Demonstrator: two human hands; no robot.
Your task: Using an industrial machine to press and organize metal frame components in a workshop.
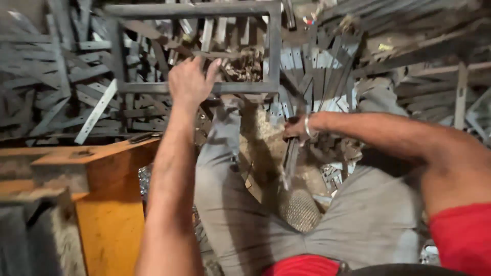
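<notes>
I look down from the head camera at my two bare hands above a floor full of dark metal scrap. My left hand (190, 82) is stretched forward and rests on the lower bar of a dark grey rectangular frame of welded flat steel (273, 46). The palm lies on the bar and the fingers are spread and bent over it, so the hand is mostly open; I cannot tell if the thumb closes under the bar. The long axis of this bar runs left to right across my view, and the rest of the frame stands away from me, beyond the hand.

My right hand (295, 128), with a silver bangle (307, 125) on the wrist, is lower and nearer to my body. It is closed around the top of a narrow dark metal tool or strip (289, 163) that points down toward my grey trousers (358, 220); the picture is blurred there, so I cannot name it better.

The left hand is clearly the nearer one to the frame. An orange wooden block (110, 204) stands at my left side.
</notes>
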